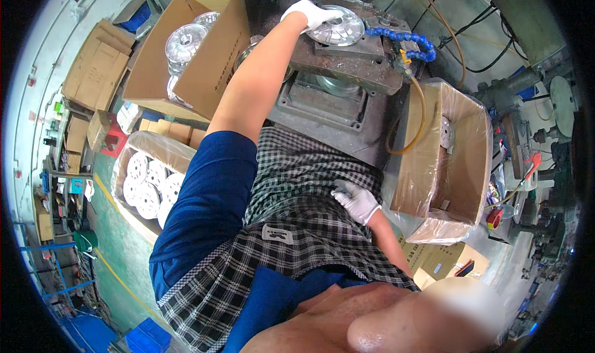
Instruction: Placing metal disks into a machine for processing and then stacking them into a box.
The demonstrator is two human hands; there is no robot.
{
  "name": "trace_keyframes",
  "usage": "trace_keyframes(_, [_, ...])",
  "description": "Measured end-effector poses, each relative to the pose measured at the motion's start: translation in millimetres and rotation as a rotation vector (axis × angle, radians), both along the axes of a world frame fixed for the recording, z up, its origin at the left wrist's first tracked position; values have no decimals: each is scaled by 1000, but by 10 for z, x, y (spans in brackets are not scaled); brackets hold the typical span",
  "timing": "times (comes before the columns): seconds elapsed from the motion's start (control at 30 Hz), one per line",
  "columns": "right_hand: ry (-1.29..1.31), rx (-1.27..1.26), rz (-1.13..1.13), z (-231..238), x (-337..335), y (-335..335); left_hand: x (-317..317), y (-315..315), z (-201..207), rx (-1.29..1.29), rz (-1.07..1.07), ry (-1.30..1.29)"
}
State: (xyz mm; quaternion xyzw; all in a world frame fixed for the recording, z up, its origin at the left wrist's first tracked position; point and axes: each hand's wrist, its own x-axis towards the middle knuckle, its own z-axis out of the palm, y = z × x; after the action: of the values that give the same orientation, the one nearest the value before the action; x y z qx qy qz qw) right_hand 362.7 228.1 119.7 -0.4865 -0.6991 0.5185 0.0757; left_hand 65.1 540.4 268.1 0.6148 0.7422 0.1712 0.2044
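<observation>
My left hand (308,15), in a white glove, reaches up to the press and grips the left edge of a shiny round metal disc (347,30) with a ring of holes. The disc lies over the top plate of a dark metal die (347,65). My fingers are partly hidden at the disc's rim. My right hand (357,203), also gloved in white with greyed fingertips, rests low against my checked apron (297,167). It appears to hold nothing, its fingers loosely extended.
A cardboard box (223,55) of shiny discs stands left of the press. Below it, a plastic-lined box (133,148) holds several pale discs. On the right, another lined box (415,161) has a disc inside. A blue segmented hose (424,46) and an amber tube (423,114) hang beside the die.
</observation>
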Motion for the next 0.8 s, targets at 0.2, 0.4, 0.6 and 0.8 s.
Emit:
trace_keyframes(0.2, [63,-8,19,-134,10,2,2,-1,-4,3,10,-5])
trace_keyframes(0.4, [-50,71,148,-195,-104,66,-41,52,-109,22,-1,15])
trace_keyframes(0.6, [-107,94,206,-114,-176,162,-70,120,-131,48,-12,21])
trace_keyframes(0.8, [-118,91,216,-46,-190,190,-67,98,-102,50,-1,14])
